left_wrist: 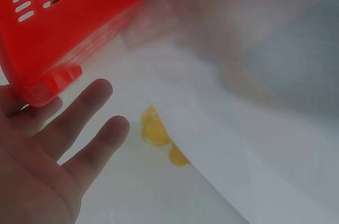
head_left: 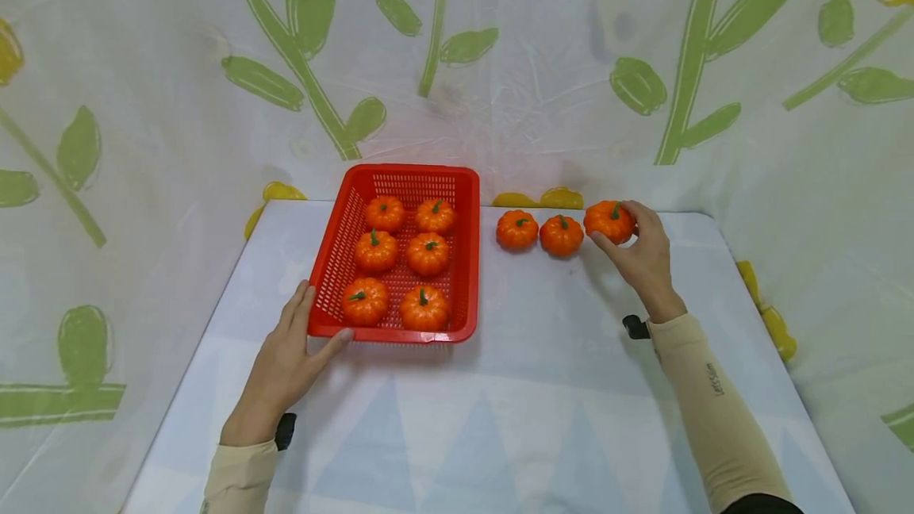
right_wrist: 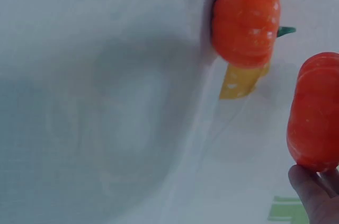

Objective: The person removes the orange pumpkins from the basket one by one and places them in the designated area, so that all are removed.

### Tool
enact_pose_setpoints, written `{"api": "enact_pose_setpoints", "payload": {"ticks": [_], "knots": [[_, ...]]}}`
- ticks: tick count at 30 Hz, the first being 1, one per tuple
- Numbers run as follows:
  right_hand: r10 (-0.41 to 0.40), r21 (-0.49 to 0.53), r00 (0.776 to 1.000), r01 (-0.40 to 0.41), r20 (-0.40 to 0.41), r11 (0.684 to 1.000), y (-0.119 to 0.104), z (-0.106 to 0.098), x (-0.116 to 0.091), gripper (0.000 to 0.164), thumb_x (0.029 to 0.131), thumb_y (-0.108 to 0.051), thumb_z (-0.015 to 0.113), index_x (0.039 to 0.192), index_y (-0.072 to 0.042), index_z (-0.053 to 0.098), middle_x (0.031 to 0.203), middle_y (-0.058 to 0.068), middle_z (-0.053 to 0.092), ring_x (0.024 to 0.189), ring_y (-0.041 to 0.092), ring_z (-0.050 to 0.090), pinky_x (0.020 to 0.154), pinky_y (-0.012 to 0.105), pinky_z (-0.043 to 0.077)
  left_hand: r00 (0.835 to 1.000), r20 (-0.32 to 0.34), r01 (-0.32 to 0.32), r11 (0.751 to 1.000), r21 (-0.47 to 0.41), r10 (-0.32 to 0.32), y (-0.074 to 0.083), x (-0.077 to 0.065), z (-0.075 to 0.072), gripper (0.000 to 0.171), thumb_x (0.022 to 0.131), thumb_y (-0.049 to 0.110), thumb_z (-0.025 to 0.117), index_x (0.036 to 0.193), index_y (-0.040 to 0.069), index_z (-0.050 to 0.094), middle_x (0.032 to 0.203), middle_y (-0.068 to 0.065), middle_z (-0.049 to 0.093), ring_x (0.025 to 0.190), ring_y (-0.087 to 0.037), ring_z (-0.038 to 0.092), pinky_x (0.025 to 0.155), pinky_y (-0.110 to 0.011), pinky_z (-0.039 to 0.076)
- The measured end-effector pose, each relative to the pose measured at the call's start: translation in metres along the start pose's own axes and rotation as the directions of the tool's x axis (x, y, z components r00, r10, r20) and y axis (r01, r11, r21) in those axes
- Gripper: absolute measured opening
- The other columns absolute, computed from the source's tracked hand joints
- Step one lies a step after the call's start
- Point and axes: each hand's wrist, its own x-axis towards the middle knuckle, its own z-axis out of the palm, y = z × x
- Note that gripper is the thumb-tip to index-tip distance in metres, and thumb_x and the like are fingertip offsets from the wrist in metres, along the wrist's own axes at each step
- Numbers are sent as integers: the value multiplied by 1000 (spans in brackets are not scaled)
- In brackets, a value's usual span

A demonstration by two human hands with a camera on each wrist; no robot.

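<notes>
Left hand (head_left: 282, 362), fingers extended and spread, touches the near left corner of the basket (head_left: 467, 260). Basket, on the bench (head_left: 535, 387), contains six pumpkins (head_left: 376, 252) in two columns. Centre right: two pumpkins (head_left: 561, 237), side by side near the far edge. Far right: right hand (head_left: 641, 254) pinches another pumpkin (head_left: 607, 221) between thumb and fingers.

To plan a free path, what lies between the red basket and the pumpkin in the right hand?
The head view shows two orange pumpkins, side by side on the tabletop.
</notes>
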Motion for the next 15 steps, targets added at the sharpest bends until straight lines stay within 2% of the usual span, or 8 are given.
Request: {"api": "enact_pose_setpoints", "payload": {"ticks": [8,15], "knots": [[107,-47,993,-105,46,993,18,-3,-4,74,86,-26,84,145,0,48,145,22,49,127,38,47,105,56,41,1000,2,7,1000,0,-7,1,0,-1,103,93,60,64,162,2,14,168,-16,13,139,-52,37,106,-69,36],[144,-88,987,-138,65,986,32,0,-6,75,88,-27,81,147,3,46,146,26,48,132,43,45,110,58,38,1000,5,-1,1000,2,1,2,0,-1,102,94,58,65,162,2,14,168,-16,13,139,-53,36,107,-68,35]]}}
